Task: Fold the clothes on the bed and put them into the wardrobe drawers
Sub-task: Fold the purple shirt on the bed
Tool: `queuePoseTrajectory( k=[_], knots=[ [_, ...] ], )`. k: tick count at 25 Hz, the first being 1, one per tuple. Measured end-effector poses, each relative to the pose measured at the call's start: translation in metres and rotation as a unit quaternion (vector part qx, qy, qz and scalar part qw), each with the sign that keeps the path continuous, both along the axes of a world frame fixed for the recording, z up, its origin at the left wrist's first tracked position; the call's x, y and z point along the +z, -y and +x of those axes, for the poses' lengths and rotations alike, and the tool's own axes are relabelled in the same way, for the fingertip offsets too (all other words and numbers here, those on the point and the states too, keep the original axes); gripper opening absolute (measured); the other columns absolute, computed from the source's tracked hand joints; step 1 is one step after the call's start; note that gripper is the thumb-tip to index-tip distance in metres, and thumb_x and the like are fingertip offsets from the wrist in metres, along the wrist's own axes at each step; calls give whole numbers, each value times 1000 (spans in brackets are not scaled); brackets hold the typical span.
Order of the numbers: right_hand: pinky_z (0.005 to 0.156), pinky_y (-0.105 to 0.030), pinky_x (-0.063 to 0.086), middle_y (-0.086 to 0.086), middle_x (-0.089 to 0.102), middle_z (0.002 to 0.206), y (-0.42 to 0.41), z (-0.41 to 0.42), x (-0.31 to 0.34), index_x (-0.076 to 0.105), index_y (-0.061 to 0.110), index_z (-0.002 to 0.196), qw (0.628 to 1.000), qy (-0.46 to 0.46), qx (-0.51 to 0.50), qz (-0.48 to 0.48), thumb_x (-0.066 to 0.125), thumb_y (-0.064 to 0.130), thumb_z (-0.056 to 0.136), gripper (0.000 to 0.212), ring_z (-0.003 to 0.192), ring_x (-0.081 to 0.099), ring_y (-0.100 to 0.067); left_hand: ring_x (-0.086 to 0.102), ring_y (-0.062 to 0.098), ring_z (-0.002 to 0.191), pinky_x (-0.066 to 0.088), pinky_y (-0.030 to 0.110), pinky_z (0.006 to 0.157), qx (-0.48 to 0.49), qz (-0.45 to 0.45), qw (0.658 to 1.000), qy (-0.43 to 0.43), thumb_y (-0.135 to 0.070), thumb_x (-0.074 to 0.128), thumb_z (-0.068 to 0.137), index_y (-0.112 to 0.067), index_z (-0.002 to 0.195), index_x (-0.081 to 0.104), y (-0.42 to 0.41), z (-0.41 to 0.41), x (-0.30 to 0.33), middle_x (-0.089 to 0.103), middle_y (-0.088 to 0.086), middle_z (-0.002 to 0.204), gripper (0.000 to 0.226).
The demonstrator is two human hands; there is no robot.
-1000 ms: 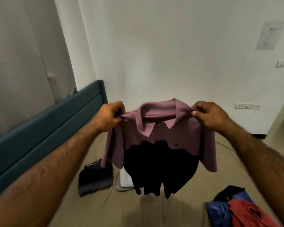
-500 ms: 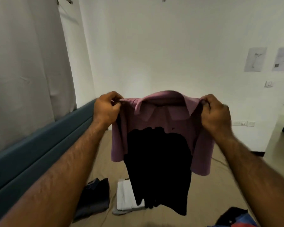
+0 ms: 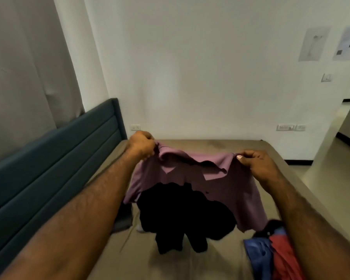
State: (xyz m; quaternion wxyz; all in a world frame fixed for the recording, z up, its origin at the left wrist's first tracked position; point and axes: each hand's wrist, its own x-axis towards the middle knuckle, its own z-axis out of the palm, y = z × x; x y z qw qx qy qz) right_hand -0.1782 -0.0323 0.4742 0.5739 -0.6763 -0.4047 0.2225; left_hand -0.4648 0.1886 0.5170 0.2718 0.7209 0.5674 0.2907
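Clearly early on, both hands, left hand [image 3: 142, 144] and right hand [image 3: 257, 165], each keep a closed grip pinching a shoulder of the unfolded purple-and-black polo shirt [image 3: 192, 190] over the bed [image 3: 210, 144], while the blue and red clothes [image 3: 271, 257] at lower right lie unfolded and no wardrobe drawers show.

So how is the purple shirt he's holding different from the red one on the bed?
The purple and black shirt is held up in the air, pinched at its shoulders by the left hand and the right hand; the red shirt lies on the bed, untouched. The purple one hangs spread open with its collar showing; the red one sits bunched in a pile beside a blue garment. Both are clothes waiting to be folded.
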Motion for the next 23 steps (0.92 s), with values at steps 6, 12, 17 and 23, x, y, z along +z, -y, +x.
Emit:
queuePoseTrajectory(
  k=[6, 12, 17, 23],
  knots=[
    [86, -32, 56, 0, 76, 88, 49, 23, -96, 76, 25, 88, 993, -33, -106, 30, 64, -1, 99, 31, 84, 67, -17, 62, 21, 51, 57, 28, 43, -60, -173, 957, 224, 9, 55, 100, -14, 79, 50, 30, 92, -86, 61, 16, 75, 31],
    [79, -22, 54, 18, 75, 82, 121, 15, -83, 75, 32, 89, 982, 20, -136, 129, 66, -1, 96, 35, 79, 67, -1, 64, 16, 65, 58, 29, 62, -103, -276, 895, 336, -2, 53, 93, -14, 90, 68, 48, 152, -105, 69, 3, 77, 19],
    [71, -29, 58, 9, 75, 84, 114, -104, -104, 80, 27, 90, 992, 96, 40, 76, 69, 19, 89, 13, 77, 71, -11, 60, 18, 69, 53, 31, 68, -97, -239, 933, 250, -18, 77, 90, -18, 78, 66, 18, 104, -138, 65, 3, 75, 17],
    [95, -33, 54, 9, 73, 111, 29, -268, -253, 73, 30, 114, 950, 150, 228, -151, 53, 36, 93, 31, 101, 66, -14, 65, 32, 105, 54, 38, 89, -67, -48, 972, -219, -18, 67, 91, -24, 101, 70, -49, -18, -270, 70, 9, 115, 12]
  ],
)
